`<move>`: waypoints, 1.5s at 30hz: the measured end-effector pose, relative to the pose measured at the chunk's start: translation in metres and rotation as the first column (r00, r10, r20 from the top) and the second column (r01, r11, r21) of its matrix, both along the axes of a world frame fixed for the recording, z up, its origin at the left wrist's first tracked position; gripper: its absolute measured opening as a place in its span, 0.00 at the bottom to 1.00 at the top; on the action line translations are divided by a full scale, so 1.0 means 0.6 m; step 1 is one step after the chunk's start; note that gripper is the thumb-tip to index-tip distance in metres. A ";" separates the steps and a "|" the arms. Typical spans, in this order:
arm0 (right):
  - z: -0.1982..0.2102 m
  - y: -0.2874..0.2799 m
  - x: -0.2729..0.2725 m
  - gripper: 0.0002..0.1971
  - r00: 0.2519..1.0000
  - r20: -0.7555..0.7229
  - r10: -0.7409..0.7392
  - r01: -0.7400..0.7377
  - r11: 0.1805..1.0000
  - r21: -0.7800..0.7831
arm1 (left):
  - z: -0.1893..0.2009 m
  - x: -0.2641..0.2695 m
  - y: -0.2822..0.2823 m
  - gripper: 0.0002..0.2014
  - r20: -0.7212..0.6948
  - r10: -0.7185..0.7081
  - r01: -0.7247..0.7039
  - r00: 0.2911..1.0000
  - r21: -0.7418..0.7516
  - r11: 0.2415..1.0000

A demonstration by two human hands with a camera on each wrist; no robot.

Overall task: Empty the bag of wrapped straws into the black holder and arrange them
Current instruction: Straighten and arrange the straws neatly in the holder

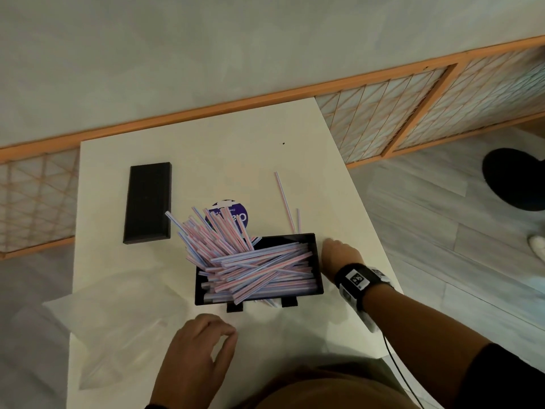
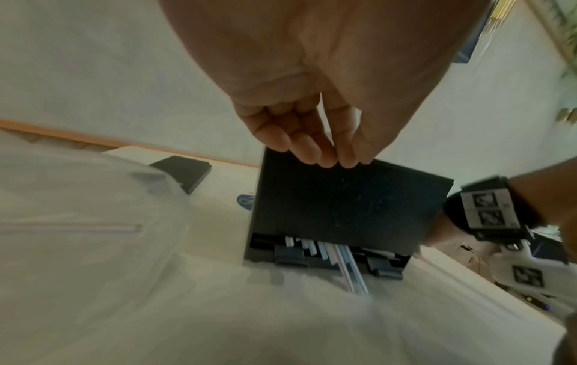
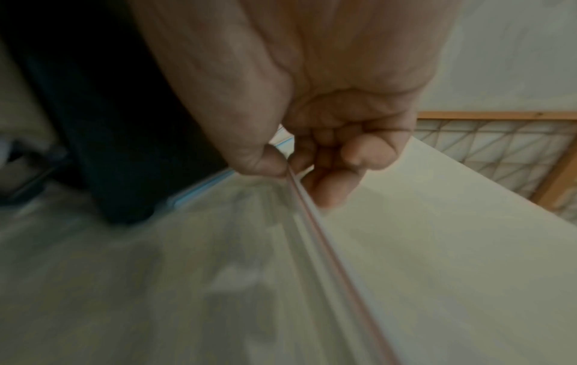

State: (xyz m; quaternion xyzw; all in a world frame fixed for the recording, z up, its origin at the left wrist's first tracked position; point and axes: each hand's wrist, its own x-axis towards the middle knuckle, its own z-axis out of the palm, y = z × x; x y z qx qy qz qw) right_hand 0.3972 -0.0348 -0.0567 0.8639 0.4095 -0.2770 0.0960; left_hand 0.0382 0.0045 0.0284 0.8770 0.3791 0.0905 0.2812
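Observation:
The black holder point(image 1: 318, 261) stands mid-table, full of pink-and-blue wrapped straws point(image 1: 259, 270). A bunch of them leans out over its far left corner, and a few poke from the front slot point(image 2: 343, 259). The clear bag point(image 1: 118, 320) lies flat to the left. My left hand point(image 1: 206, 340) hovers before the holder's front wall point(image 2: 343, 205), fingers loosely together and holding nothing. My right hand point(image 1: 336, 252) is beside the holder's right wall. In the blurred right wrist view its thumb and forefinger point(image 3: 271, 163) pinch a pink-lined strip point(image 3: 328, 247) along the edge of clear film, seemingly the bag's edge.
A black lid point(image 1: 147, 202) lies at the back left. Two loose straws point(image 1: 283, 199) lie behind the holder, next to a purple round label point(image 1: 236, 215). The table's right edge runs close to my right wrist. A wooden lattice screen stands behind.

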 end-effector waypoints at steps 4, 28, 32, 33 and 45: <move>0.030 0.061 0.021 0.08 0.978 -0.164 -0.128 0.155 0.974 0.166 | -0.037 -0.019 -0.005 0.13 -0.152 -0.013 -0.006 0.988 -0.122 0.993; 0.116 0.137 0.056 0.06 0.978 -0.146 0.146 -0.096 0.948 0.303 | -0.121 -0.140 -0.075 0.09 -0.481 0.116 -0.324 0.869 -0.378 0.867; 0.247 0.109 0.009 0.03 0.902 -0.236 0.361 -0.134 0.755 0.642 | -0.122 -0.142 -0.081 0.07 -0.454 0.131 -0.319 0.881 -0.366 0.874; 0.273 0.100 -0.011 0.03 0.867 -0.267 0.421 -0.145 0.725 0.673 | -0.122 -0.141 -0.083 0.06 -0.447 0.142 -0.323 0.883 -0.361 0.875; 0.212 0.060 -0.144 0.25 0.719 -0.115 0.685 -0.595 0.693 0.408 | -0.098 -0.107 -0.093 0.09 -0.305 0.210 -0.306 0.929 -0.315 0.898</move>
